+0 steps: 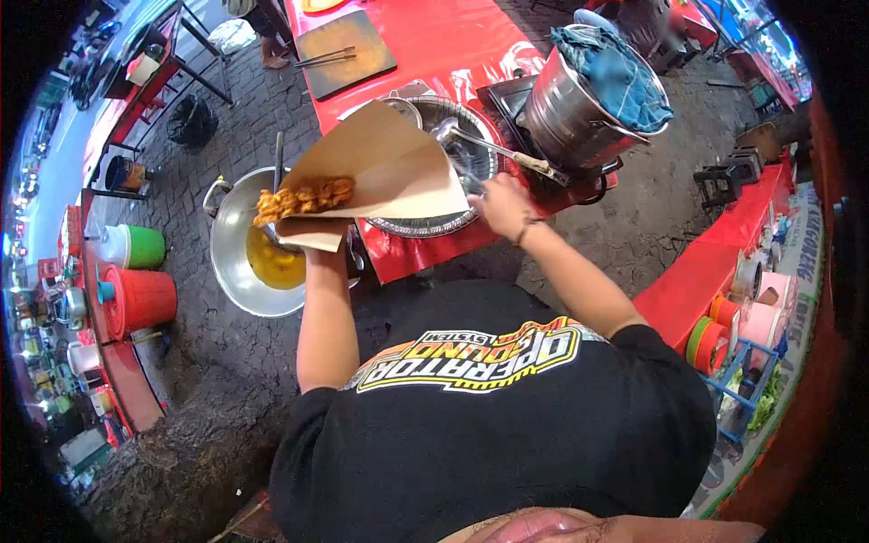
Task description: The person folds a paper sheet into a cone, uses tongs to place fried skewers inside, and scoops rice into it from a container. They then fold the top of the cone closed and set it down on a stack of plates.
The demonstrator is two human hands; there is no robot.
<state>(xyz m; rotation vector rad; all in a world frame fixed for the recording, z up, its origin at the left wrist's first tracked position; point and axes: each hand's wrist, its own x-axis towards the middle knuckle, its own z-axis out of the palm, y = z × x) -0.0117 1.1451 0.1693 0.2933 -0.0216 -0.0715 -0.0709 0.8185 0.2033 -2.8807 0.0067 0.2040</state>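
My left hand is mostly hidden beneath a sheet of brown wrapping paper [389, 163], which it holds up. Rows of orange-brown food pieces [303, 199], coated and apparently skewered, lie on the paper's left part. My right hand [502, 210], its fingers curled, is beside the paper's right corner at the rim of a round metal tray [421, 228]. A thin, blurred metal piece shows by those fingers; I cannot make out what it is. A ladle [498, 149] with a wooden handle lies across the tray, just above this hand.
Left of the table, a wide metal wok [237, 271] contains yellow liquid. A tall steel pot [566, 113] topped with blue cloth stands on the right. Tongs [326, 58] rest on a dark board [348, 77] on the red tablecloth [434, 45]. A red bucket [145, 303] stands far left.
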